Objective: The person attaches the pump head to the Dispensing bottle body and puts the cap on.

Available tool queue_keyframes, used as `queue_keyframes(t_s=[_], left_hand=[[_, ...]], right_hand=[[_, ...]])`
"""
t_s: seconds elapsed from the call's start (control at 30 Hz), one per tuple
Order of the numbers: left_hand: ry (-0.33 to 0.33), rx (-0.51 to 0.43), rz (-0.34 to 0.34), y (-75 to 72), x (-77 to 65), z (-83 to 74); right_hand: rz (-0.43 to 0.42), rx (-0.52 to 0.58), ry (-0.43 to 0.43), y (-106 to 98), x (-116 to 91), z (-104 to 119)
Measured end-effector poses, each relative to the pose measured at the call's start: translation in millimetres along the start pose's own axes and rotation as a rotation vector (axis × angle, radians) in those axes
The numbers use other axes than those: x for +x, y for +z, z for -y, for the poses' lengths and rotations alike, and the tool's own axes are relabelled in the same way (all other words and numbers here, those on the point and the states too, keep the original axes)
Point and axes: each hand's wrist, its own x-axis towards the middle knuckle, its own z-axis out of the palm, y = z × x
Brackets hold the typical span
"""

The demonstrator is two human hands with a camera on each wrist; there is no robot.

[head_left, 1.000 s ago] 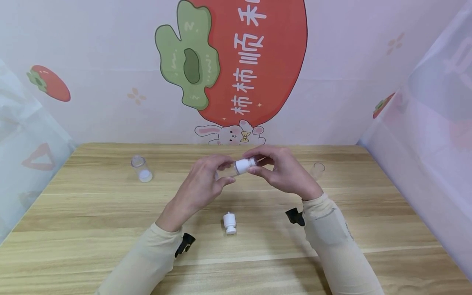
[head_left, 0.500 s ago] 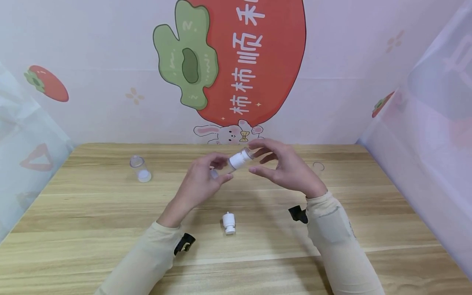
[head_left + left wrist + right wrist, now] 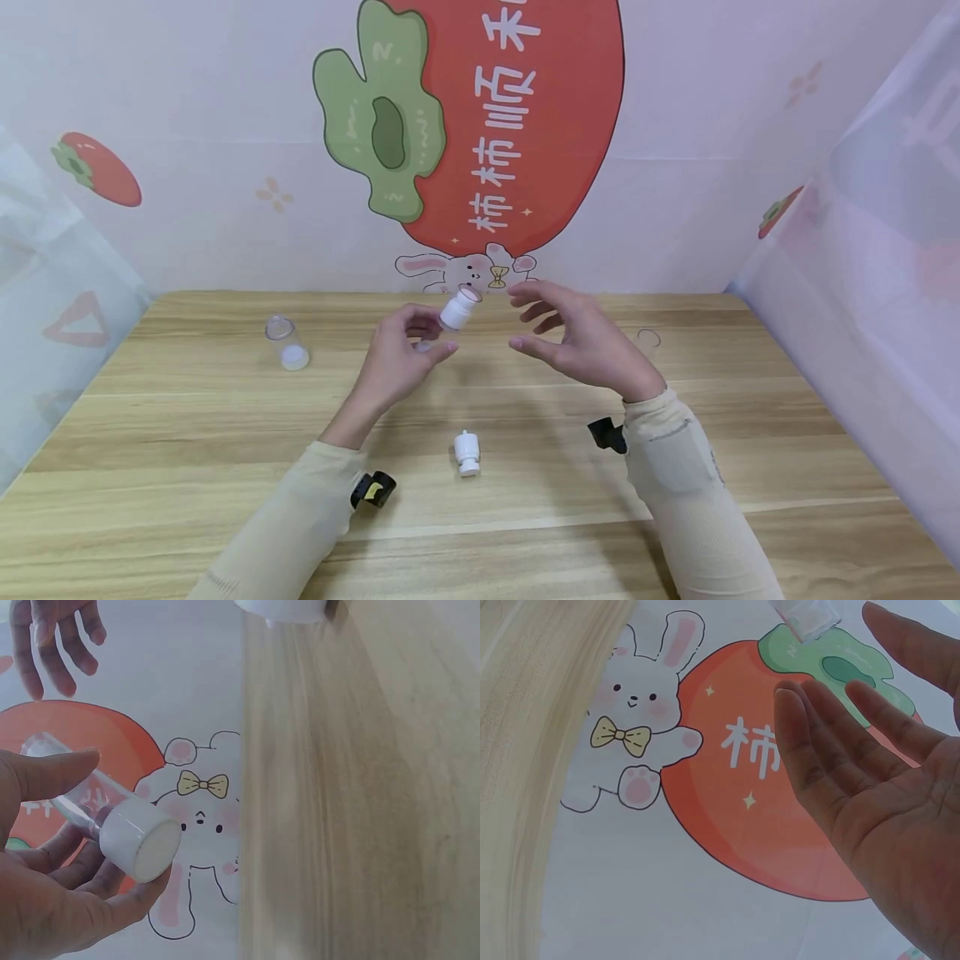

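Observation:
My left hand (image 3: 397, 354) grips a small clear pump bottle (image 3: 459, 308) above the table, tilted with its white upper part and clear cap pointing up to the right. In the left wrist view, thumb and fingers wrap the clear body, and the white base (image 3: 142, 844) points toward the camera. To the right, my right hand (image 3: 573, 342) stands apart from the bottle, its fingers spread and holding nothing. The right wrist view catches the bottle's clear end (image 3: 810, 619) beyond the fingertips.
A white pump head (image 3: 467, 454) lies on the wooden table (image 3: 525, 542) between the forearms. At back left lies another clear bottle with a white base (image 3: 288, 343). A clear cap (image 3: 648, 338) is behind the right wrist. Printed cloth walls (image 3: 675, 208) border the table.
My right hand has let go of the bottle's capped end and drawn slightly right. My left hand has carried the bottle left, tilting its capped end further upward.

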Motion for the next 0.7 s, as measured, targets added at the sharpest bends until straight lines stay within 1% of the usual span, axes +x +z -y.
queue_keyframes(t_s=[0.23, 0.4, 0.7], left_hand=[[-0.057, -0.023, -0.036, -1.0, 3.2, 9.2], [-0.083, -0.044, -0.044, -2.2, 4.9, 15.2], [-0.153, -0.008, -0.050, -4.0, 6.8, 23.5]], right_hand=[[0.020, 0.008, -0.024, 2, 0, -2], [0.039, 0.005, -0.029, 4, 0, -2], [0.064, -0.017, -0.040, 7, 1, -1]])
